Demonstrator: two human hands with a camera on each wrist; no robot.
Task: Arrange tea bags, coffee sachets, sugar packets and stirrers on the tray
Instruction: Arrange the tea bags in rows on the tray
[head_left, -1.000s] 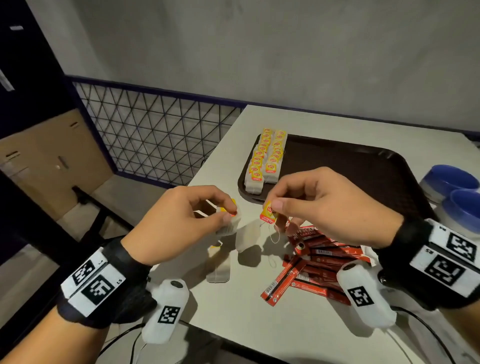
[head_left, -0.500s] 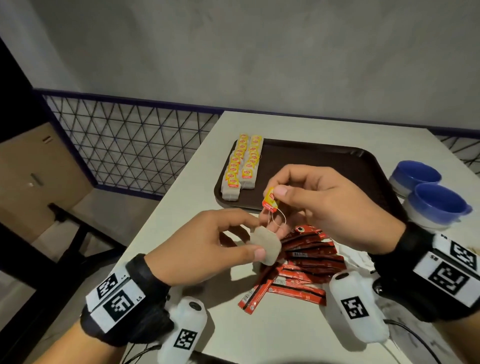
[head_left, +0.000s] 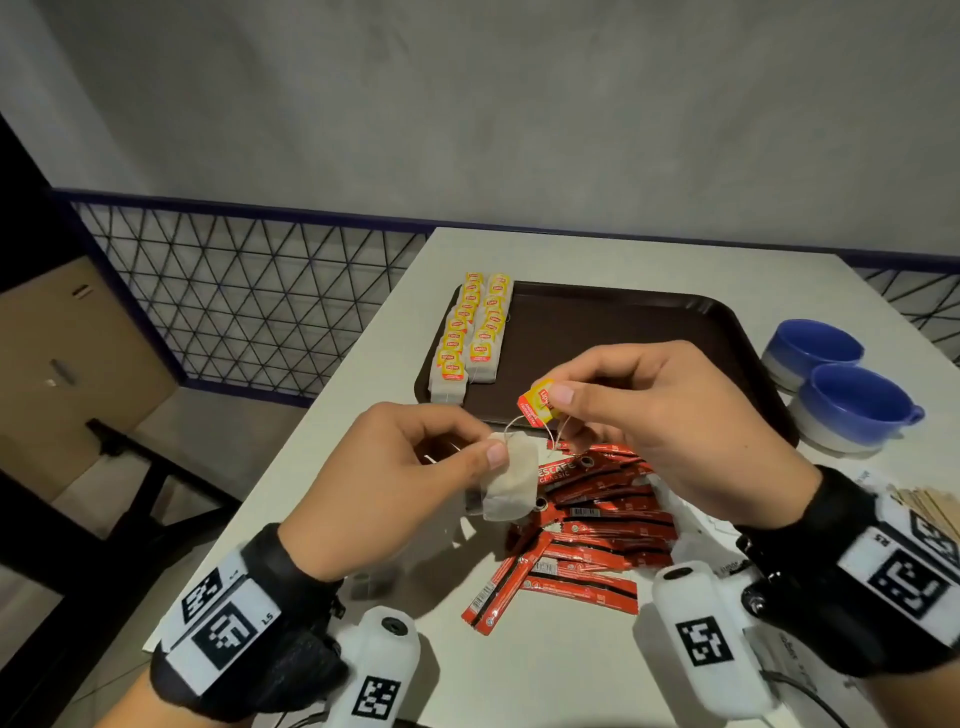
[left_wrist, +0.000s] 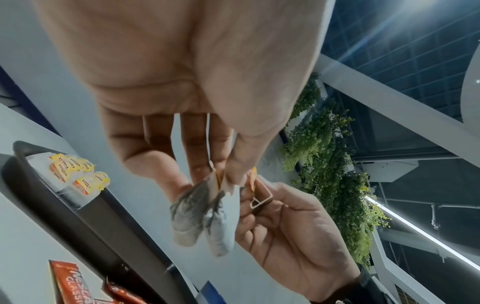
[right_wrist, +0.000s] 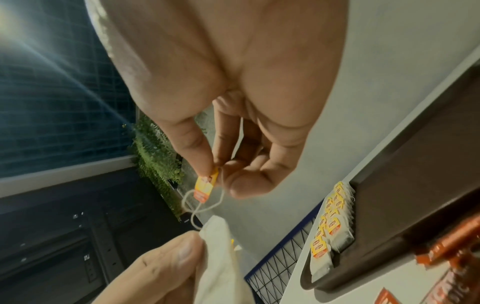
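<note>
Where rows lie, tea bags (head_left: 470, 338) on tray (head_left: 623, 322)

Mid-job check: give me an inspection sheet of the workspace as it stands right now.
Surface: pale table, brown tray on it.
Job's things: two rows of tea bags along the tray's left edge; coffee sachets heaped on the table; wooden stirrers at right edge; sugar packets not made out.
Clutter: two blue bowls right of the tray.
Grippers: left hand pinches a loose tea bag; right hand pinches its tag; the string hangs slack between them.
Cables: dark cable at the right wrist.
Surroundings: grey wall, mesh railing.
</note>
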